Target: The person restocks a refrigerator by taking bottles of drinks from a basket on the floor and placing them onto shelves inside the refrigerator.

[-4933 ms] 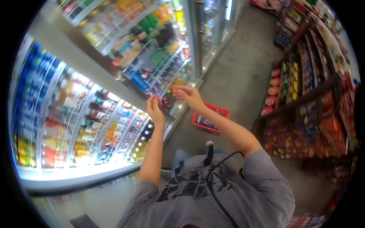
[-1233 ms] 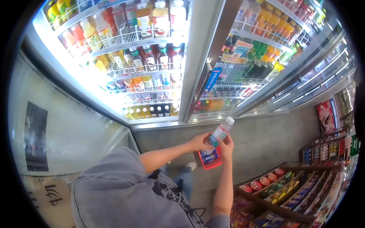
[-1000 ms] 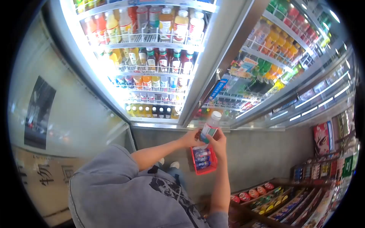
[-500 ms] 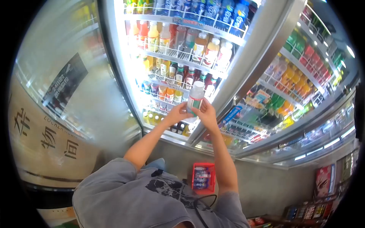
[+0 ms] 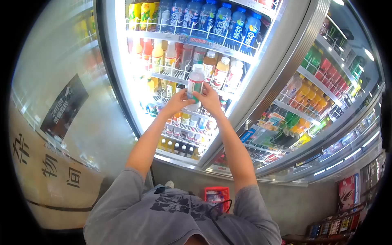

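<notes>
Both of my hands hold one clear bottle [image 5: 196, 79] with a white cap and a green and white label, upright in front of the lit cooler shelves [image 5: 179, 77]. My left hand [image 5: 177, 101] grips its lower left side. On its lower right side are the fingers of my right hand [image 5: 209, 98]. Behind the bottle, a row of juice bottles [image 5: 221, 71] stands on the shelf. Blue-capped bottles [image 5: 222, 21] line the shelf above.
The cooler's glass door [image 5: 69, 94] stands open at the left. A closed cooler section [image 5: 292, 110] is on the right. On the floor by my feet sits a red basket [image 5: 217, 190] with packages inside. A product rack [image 5: 335, 228] is at the lower right.
Since half a second ago, the bottle and both hands have moved up and left in view, over the juice shelf. Earlier the bottle was lower, above the floor near the basket. The view has turned towards the cooler.
</notes>
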`<state>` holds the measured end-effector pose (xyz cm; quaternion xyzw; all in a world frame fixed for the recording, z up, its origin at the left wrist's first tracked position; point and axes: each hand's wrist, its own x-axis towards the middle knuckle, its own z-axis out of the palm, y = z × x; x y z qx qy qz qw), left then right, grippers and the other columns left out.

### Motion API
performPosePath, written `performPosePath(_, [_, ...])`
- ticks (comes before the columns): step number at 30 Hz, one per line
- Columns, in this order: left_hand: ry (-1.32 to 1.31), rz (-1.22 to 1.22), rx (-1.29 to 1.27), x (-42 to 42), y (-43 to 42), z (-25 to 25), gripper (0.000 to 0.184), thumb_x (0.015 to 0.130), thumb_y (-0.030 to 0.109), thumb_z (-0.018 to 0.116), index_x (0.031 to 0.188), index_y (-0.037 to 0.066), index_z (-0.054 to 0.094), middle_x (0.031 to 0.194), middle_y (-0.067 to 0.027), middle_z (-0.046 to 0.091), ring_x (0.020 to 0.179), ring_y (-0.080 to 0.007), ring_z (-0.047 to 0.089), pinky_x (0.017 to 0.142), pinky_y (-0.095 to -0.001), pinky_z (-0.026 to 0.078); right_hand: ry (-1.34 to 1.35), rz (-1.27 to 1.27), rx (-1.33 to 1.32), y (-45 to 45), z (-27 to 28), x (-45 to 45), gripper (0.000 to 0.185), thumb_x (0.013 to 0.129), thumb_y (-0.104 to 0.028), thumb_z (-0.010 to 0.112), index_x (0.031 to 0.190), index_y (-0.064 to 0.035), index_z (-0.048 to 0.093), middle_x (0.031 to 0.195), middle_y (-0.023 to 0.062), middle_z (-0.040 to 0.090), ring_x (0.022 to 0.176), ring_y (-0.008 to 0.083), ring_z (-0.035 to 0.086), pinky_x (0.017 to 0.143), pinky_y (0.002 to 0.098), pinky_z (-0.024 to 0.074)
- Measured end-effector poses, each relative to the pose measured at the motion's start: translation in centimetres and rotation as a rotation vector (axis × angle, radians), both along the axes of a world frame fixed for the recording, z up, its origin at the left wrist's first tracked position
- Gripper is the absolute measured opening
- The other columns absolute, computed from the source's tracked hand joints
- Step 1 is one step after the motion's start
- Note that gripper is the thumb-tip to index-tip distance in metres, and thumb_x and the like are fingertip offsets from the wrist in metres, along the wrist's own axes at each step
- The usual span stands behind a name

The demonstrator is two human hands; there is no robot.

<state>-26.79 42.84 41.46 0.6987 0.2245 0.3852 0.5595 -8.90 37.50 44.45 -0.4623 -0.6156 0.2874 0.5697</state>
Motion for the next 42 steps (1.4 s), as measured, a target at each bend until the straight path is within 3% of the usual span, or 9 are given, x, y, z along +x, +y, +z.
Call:
performPosePath(6, [0.070,-0.006,-0.012,-0.9,2.8,1.3,0.057,0.087,0.022,0.073,0.133,-0.001,0.049,0.117,-0.0117,0.064,0.109,-0.0166,0.061,0.090,-0.0306,0.049,0.016,0.001,0.002,3.1,0.7,-0.3,0.066,0.084,-0.019,0.076,0.139,0.0014,0.045,0.122,0.0182,0.064,0.113,0.0262,0.063,0.093,0.0365,0.0521])
performPosePath(8, [0.098,0.148,0.199,-0.7,4.1,1.1,0.059,0.081,0.027,0.077,0.128,-0.001,0.056,0.108,-0.0138,0.068,0.100,-0.0197,0.064,0.085,-0.0334,0.049,0.001,0.023,0.020,4.2,0.8,-0.3,0.063,0.086,-0.017,0.074,0.138,0.0007,0.044,0.125,0.0171,0.063,0.117,0.0254,0.060,0.096,0.0386,0.0503])
performPosePath(13, [0.101,0.261,0.161,-0.4,5.6,2.2,0.059,0.078,0.030,0.078,0.124,-0.001,0.059,0.111,-0.0136,0.067,0.100,-0.0248,0.063,0.088,-0.0369,0.049,-0.007,0.008,0.034,4.7,2.8,-0.9,0.061,0.086,-0.015,0.073,0.139,-0.0006,0.045,0.125,0.0151,0.063,0.116,0.0226,0.061,0.094,0.0355,0.0514])
performPosePath(15, [0.204,0.315,0.375,-0.4,6.8,3.2,0.064,0.079,0.030,0.078,0.130,-0.001,0.056,0.113,-0.0133,0.065,0.103,-0.0214,0.062,0.087,-0.0339,0.049,-0.029,0.007,0.093,5.7,3.2,-0.9,0.063,0.085,-0.012,0.073,0.140,-0.0002,0.043,0.125,0.0154,0.063,0.116,0.0219,0.061,0.094,0.0340,0.0518])
performPosePath(19, [0.067,0.299,0.385,0.8,9.3,4.4,0.061,0.077,0.024,0.078,0.130,0.002,0.056,0.116,-0.0169,0.064,0.102,-0.0279,0.063,0.085,-0.0376,0.052,-0.041,-0.032,0.276,7.3,4.5,-1.3,0.070,0.083,-0.007,0.072,0.142,0.0030,0.037,0.127,0.0204,0.061,0.118,0.0243,0.061,0.095,0.0334,0.0510])
performPosePath(23, [-0.052,0.361,0.457,2.0,11.2,6.0,0.063,0.077,0.020,0.079,0.133,0.003,0.054,0.119,-0.0174,0.064,0.108,-0.0273,0.063,0.087,-0.0374,0.052,-0.168,-0.140,0.321,9.8,5.3,-0.8,0.070,0.083,-0.007,0.073,0.142,0.0033,0.036,0.127,0.0222,0.060,0.121,0.0270,0.059,0.098,0.0353,0.0489])
performPosePath(27, [-0.122,0.357,0.409,3.2,13.8,5.8,0.062,0.075,0.018,0.078,0.130,0.002,0.055,0.113,-0.0183,0.068,0.100,-0.0294,0.068,0.085,-0.0380,0.054,-0.348,-0.257,0.346,10.8,5.9,-0.7,0.070,0.082,-0.005,0.072,0.142,0.0009,0.036,0.127,0.0233,0.059,0.123,0.0319,0.057,0.101,0.0382,0.0469])
performPosePath(34, [-0.032,0.381,0.503,4.1,16.6,3.8,0.057,0.073,0.016,0.077,0.124,0.000,0.059,0.108,-0.0208,0.068,0.100,-0.0339,0.068,0.082,-0.0389,0.053,-0.307,-0.278,0.358,13.9,2.3,0.1,0.068,0.083,-0.002,0.068,0.142,-0.0012,0.033,0.129,0.0238,0.057,0.125,0.0340,0.056,0.101,0.0402,0.0463])
performPosePath(42, [0.067,0.449,0.571,5.1,17.6,2.9,0.046,0.075,0.020,0.076,0.115,-0.001,0.064,0.107,-0.0197,0.065,0.098,-0.0343,0.064,0.085,-0.0405,0.050,-0.279,-0.391,0.242,17.0,-0.3,1.7,0.070,0.085,-0.017,0.073,0.140,0.0019,0.034,0.127,0.0239,0.060,0.120,0.0307,0.060,0.096,0.0359,0.0488])
